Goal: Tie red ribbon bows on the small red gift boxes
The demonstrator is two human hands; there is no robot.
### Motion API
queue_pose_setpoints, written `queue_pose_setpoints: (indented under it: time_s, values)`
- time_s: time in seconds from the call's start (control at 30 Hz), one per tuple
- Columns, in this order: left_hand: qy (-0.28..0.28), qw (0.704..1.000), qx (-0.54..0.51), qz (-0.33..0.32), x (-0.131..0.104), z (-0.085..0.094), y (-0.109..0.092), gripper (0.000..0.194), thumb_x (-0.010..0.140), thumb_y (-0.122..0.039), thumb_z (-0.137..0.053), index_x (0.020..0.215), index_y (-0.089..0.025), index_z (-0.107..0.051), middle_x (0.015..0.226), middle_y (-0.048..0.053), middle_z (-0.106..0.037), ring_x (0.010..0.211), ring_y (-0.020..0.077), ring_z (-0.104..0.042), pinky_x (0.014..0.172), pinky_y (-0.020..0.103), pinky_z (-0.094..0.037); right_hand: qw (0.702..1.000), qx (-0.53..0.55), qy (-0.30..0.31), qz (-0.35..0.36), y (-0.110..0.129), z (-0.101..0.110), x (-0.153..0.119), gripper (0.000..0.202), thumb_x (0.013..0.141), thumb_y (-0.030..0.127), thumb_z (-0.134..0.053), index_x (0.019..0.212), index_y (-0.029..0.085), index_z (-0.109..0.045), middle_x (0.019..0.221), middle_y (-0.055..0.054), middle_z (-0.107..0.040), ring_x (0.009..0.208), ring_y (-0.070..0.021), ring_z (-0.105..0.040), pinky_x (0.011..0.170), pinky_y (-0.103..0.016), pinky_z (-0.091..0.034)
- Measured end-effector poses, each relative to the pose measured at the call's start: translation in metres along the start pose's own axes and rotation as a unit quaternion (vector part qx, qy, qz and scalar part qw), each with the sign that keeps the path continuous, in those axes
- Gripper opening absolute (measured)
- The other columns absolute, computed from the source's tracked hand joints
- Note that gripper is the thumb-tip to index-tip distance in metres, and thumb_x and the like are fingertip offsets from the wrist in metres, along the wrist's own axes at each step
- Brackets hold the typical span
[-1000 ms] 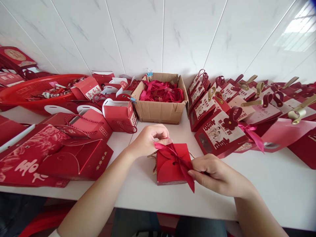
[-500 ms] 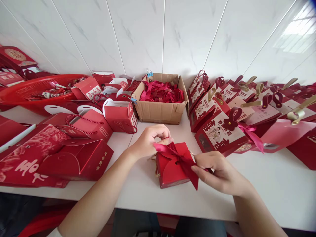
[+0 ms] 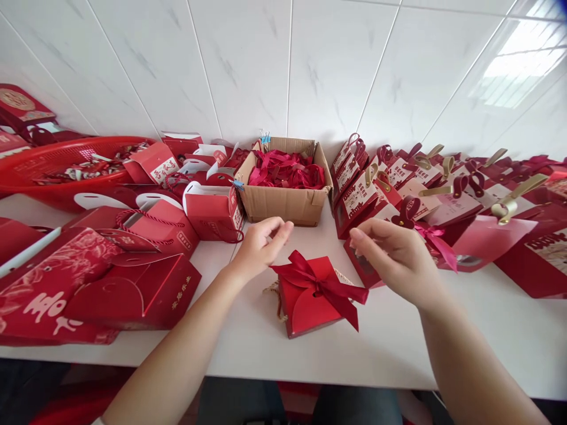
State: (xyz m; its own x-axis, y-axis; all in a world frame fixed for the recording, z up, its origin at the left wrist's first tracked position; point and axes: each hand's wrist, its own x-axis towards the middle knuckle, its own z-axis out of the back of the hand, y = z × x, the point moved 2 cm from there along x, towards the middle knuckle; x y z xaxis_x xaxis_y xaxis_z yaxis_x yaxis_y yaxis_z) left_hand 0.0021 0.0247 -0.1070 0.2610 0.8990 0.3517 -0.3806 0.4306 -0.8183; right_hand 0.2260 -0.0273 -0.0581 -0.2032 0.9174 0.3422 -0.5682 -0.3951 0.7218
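A white table [image 3: 465, 330] runs along a tiled wall [image 3: 248, 65] and is crowded with red packaging. On the far left sits a wide red basket [image 3: 48, 162] holding small wrapped items. In front of it lie flat red bags [image 3: 80, 277] with rope handles, the nearest printed with white characters. To the right a row of finished boxes [image 3: 398, 189] leans one on another, each tied with dark red or gold ribbon loops. At the back in the middle stands a carton [image 3: 283, 200] heaped with loose red ribbons [image 3: 286, 168]; a blue clip [image 3: 264, 139] is on its left rear corner.

Near the table's front edge, between the two forearms, lies a small red box [image 3: 308, 301], flat on the top with a curved flap. A red bow [image 3: 321, 283] is tied across its lid, one tail reaching right and down past the box edge. A bit of tan cord [image 3: 274, 292] shows at its left side.

The left hand [image 3: 261, 245] hovers just above and left of the box, fingers loosely spread, holding nothing and not touching the bow. The right hand [image 3: 398, 257] hangs above and right of the box, fingers curled and relaxed, also empty and clear of the ribbon.
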Motion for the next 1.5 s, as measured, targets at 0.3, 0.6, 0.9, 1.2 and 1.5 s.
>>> queue_pose_setpoints:
  time_s: [0.3,0.6,0.9,1.2,1.5]
  values:
    - [0.098,0.99,-0.086,-0.043,-0.006,0.008,-0.005,0.059,0.09,-0.057,-0.033,0.052,-0.016,-0.052,0.052,0.002,-0.052,0.052,0.0125,-0.047,0.055,0.028,-0.036,0.946,-0.092,0.31,0.03,0.018,-0.034,0.052,0.032,0.083,0.047,-0.056,0.081,0.018,-0.07,0.08,-0.005,-0.068,0.067,-0.0156,-0.058,0.055,-0.026,-0.039]
    - [0.112,0.991,-0.052,-0.057,-0.004,0.006,0.003,0.057,0.088,-0.062,-0.031,0.054,-0.018,-0.044,0.054,0.0,-0.042,0.054,0.0129,-0.037,0.055,0.029,-0.029,0.955,-0.048,0.284,0.079,0.008,-0.035,0.057,0.024,0.085,0.031,-0.052,0.067,0.016,-0.059,0.062,0.001,-0.055,0.056,-0.0097,-0.044,0.052,-0.023,-0.033]
    - [0.098,0.99,0.023,-0.095,-0.001,0.0,-0.002,0.036,0.085,-0.037,-0.054,0.059,-0.017,-0.041,0.07,0.0,-0.046,0.065,0.0121,-0.044,0.063,0.026,-0.036,0.972,-0.032,0.222,0.065,0.004,-0.028,0.061,0.029,0.085,0.034,-0.051,0.061,0.017,-0.051,0.057,0.003,-0.048,0.054,-0.0083,-0.036,0.05,-0.023,-0.029]
    - [0.078,0.993,0.019,-0.083,0.0,-0.003,-0.003,0.031,0.087,-0.031,-0.053,0.06,-0.016,-0.046,0.073,0.001,-0.052,0.068,0.0115,-0.049,0.066,0.025,-0.039,0.959,-0.074,0.274,0.011,-0.002,0.001,0.055,0.031,0.08,0.048,-0.06,0.074,0.018,-0.064,0.066,0.0,-0.06,0.055,-0.0114,-0.05,0.048,-0.024,-0.036]
    - [0.021,0.997,0.0,-0.078,0.003,0.0,-0.002,0.034,0.084,-0.03,-0.056,0.054,-0.017,-0.046,0.072,0.003,-0.055,0.066,0.0134,-0.05,0.064,0.026,-0.04,0.902,-0.152,0.404,0.003,0.002,0.006,0.048,0.007,0.074,0.029,-0.06,0.075,0.022,-0.059,0.081,0.001,-0.066,0.072,-0.0159,-0.06,0.055,-0.023,-0.041]
